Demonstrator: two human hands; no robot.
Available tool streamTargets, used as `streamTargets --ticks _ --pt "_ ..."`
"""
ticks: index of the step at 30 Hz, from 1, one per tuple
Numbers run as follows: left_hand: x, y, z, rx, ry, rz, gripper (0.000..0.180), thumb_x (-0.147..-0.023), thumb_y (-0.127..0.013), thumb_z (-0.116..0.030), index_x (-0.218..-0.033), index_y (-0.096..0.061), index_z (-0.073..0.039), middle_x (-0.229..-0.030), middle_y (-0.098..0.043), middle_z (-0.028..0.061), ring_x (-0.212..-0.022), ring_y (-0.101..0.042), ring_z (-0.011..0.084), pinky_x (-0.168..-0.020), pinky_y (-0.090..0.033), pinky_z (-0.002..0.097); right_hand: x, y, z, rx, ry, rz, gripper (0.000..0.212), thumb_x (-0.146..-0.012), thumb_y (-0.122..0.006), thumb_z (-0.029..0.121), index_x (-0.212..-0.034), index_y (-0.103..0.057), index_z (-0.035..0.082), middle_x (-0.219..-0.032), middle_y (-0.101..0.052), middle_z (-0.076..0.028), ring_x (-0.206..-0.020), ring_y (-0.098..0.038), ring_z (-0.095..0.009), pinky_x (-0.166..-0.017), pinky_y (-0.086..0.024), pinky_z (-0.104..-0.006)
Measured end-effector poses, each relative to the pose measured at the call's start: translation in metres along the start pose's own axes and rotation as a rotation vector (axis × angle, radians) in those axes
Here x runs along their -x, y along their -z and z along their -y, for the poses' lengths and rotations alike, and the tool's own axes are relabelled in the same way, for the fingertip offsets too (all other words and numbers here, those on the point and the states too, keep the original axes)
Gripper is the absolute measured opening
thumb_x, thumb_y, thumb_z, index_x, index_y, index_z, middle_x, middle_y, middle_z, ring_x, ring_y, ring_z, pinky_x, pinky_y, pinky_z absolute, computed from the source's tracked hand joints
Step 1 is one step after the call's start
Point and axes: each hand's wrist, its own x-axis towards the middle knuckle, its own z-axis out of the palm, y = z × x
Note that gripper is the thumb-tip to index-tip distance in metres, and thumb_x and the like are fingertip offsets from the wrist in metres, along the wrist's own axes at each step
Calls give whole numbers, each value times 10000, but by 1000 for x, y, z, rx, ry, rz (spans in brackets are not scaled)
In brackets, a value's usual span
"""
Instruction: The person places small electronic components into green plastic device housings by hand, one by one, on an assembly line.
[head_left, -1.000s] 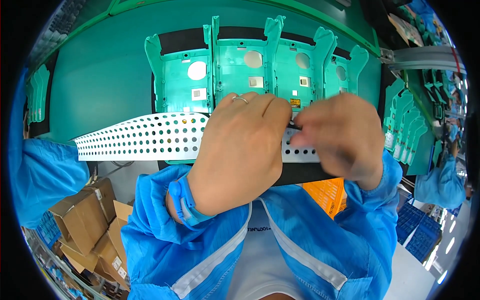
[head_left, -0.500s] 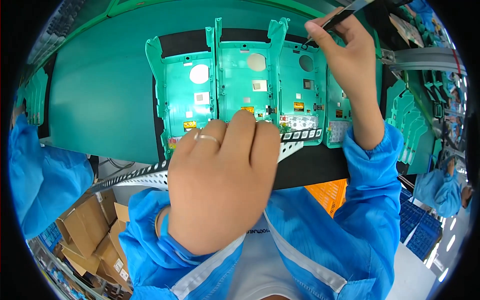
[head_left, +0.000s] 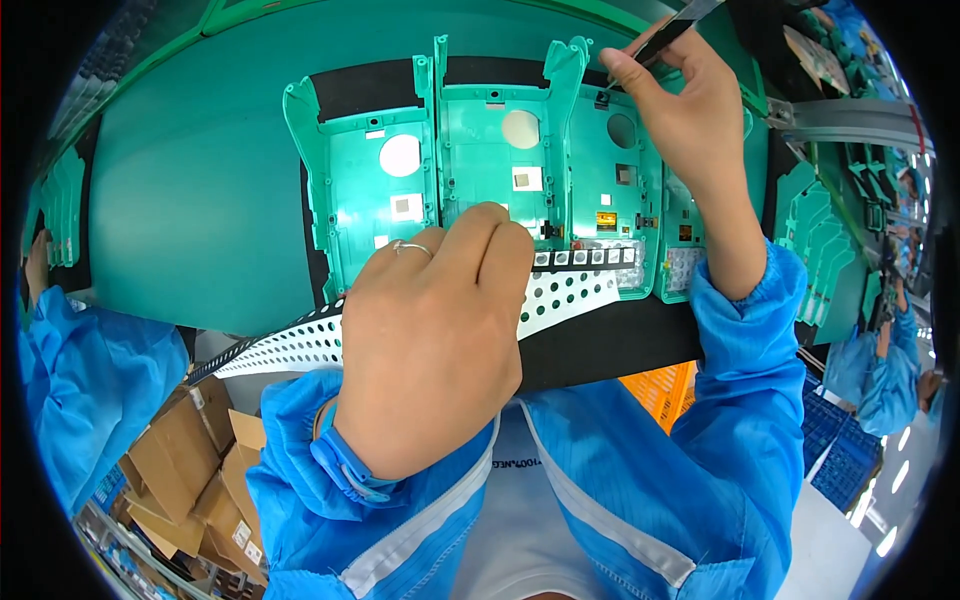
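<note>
My left hand (head_left: 430,335) is closed on a long white sheet (head_left: 565,303) patterned with rows of dark dots. A black strip with white squares (head_left: 585,258) runs along the sheet's upper edge; the fingertips are hidden behind the hand. In my right hand (head_left: 700,120) is a pair of dark tweezers (head_left: 665,40), pinched between thumb and fingers. The tweezers point down at a small black piece (head_left: 603,99) at the top of a green plastic housing (head_left: 590,185). More green housings stand beside it, one in the middle (head_left: 465,150) and one at the left (head_left: 345,180).
The housings lie on a black mat (head_left: 640,338) over a green work surface (head_left: 190,200). Green parts (head_left: 815,240) are stacked at the right. Cardboard boxes (head_left: 180,450) and an orange crate (head_left: 655,393) are below. Another person's blue sleeve (head_left: 100,370) shows at the left.
My left hand has drawn slightly left and toward me, and more of the dotted sheet faces up. The right hand with the tweezers has shifted a little left.
</note>
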Motion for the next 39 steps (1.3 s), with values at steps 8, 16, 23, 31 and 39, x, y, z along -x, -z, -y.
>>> streamTargets --ticks 8,16,23,31,39 --pt "-1 0 2 10 7 3 239 -759 -597 88 -981 -581 1 -1130 -665 151 -889 -642 367 -733 -496 438 0 -2 -1 7 30 -11 131 -855 -747 56 -883 -641 -15 -787 -678 -97 -765 -643 -165 -728 -498 -317" --pt "0 1 3 36 -1 -24 189 -805 -591 72 -983 -575 10 -1114 -666 164 -892 -641 376 -746 -499 446 2 -1 -1 18 57 -3 141 -851 -755 66 -876 -643 -15 -785 -670 -97 -740 -635 -170 -695 -487 -322" --pt "6 0 5 188 -35 -91 195 -845 -547 71 -1037 -577 47 -1098 -639 226 -864 -619 421 -772 -511 433 3 1 -17 167 207 -64 140 -885 -745 81 -956 -650 6 -850 -684 -75 -814 -637 -144 -759 -486 -277" --pt "7 12 3 92 -12 -129 116 -886 -562 68 -992 -587 29 -923 -595 200 -780 -585 416 -667 -474 443 40 30 43 -384 164 106 179 -934 -720 105 -1038 -626 -6 -955 -688 -88 -880 -651 -131 -808 -501 -243" --pt "9 3 8 177 -16 -179 38 -911 -603 8 -934 -573 12 -797 -555 181 -718 -550 402 -619 -425 467 65 12 67 -450 54 412 191 -897 -738 45 -1026 -607 -5 -932 -668 -93 -861 -663 -163 -825 -533 -305"
